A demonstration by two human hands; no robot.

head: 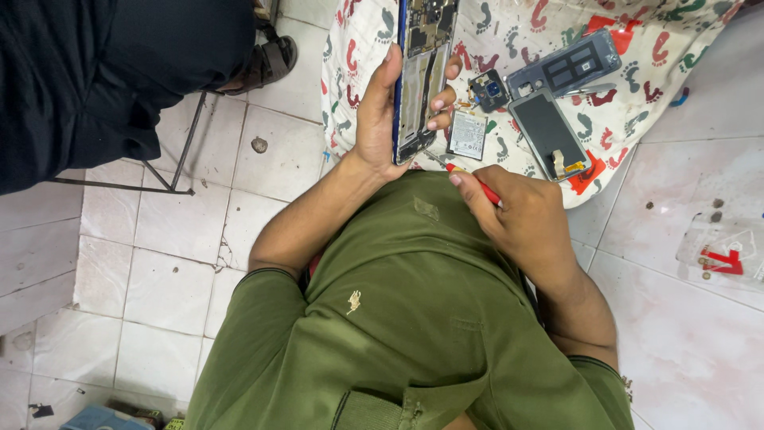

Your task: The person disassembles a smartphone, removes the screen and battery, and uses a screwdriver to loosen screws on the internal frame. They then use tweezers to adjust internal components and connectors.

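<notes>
Opened phone point(420, 76) upright in left hand point(380, 111), over the cloth's point(676, 76) near edge; red screwdriver point(475, 181) pinched in right hand point(521, 219).

Best done with the frame gripped firm between thumb and curled fingers, tip seated square in each screw before turning, loosened screws kept on the cloth. Counted on the cloth: one battery point(467, 134), one camera module point(488, 90), one back cover point(564, 66), one screen panel point(550, 133); one phone, one screwdriver.

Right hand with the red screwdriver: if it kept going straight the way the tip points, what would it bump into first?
Probably the opened phone held in the left hand. The right hand aims the red screwdriver up-left at its lower end, though depth is unclear.
</notes>
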